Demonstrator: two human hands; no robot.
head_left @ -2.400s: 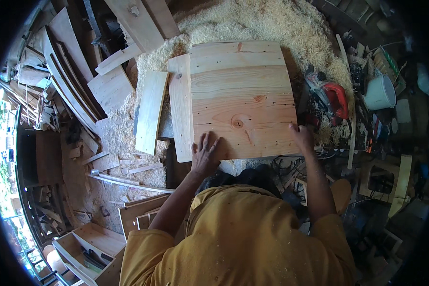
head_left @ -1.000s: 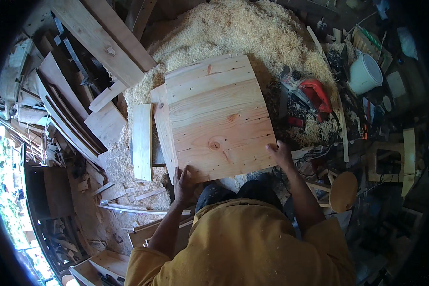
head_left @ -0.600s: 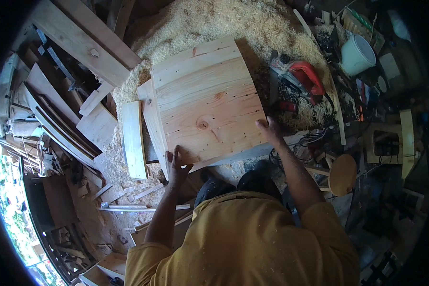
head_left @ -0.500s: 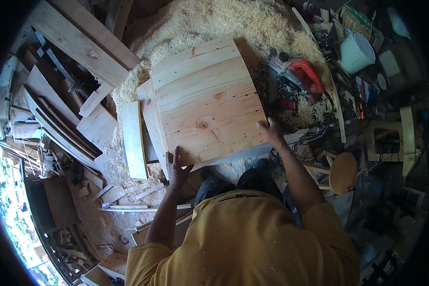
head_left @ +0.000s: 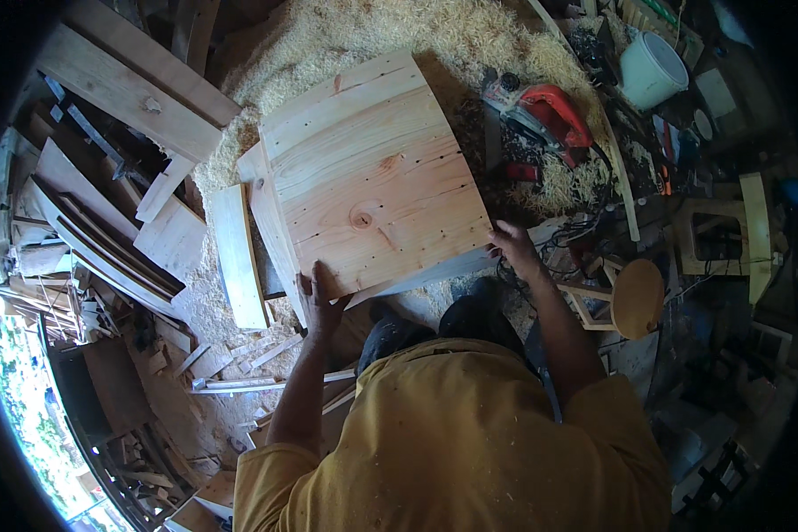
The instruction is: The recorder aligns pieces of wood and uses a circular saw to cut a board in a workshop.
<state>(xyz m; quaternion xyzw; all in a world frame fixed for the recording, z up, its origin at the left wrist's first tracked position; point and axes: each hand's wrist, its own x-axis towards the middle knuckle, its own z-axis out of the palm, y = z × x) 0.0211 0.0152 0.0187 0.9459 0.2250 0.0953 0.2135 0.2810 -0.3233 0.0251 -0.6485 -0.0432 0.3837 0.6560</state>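
Observation:
A square pale wooden panel (head_left: 372,177) of joined planks, with knots and small dark holes, sits askew amid wood shavings. My left hand (head_left: 321,303) grips its near left corner, fingers curled onto the top. At the near right corner, my right hand (head_left: 514,248) is closed on the edge. Along the panel's left side, partly covered by it, is another board (head_left: 262,208), and beside that a loose pale plank (head_left: 240,257). A red electric power tool (head_left: 554,120) with a cord rests to the right of the panel.
Stacked boards and offcuts (head_left: 106,226) fill the left side; long planks (head_left: 137,84) lie at upper left. A pale bucket (head_left: 652,71) stands at upper right, a round-seated wooden stool (head_left: 634,297) at the right. Piled shavings (head_left: 337,27) cover the far side.
My left hand went from lying spread on the panel to gripping its near edge. The panel turned counterclockwise and shifted left in view; the surroundings also shifted as my head moved.

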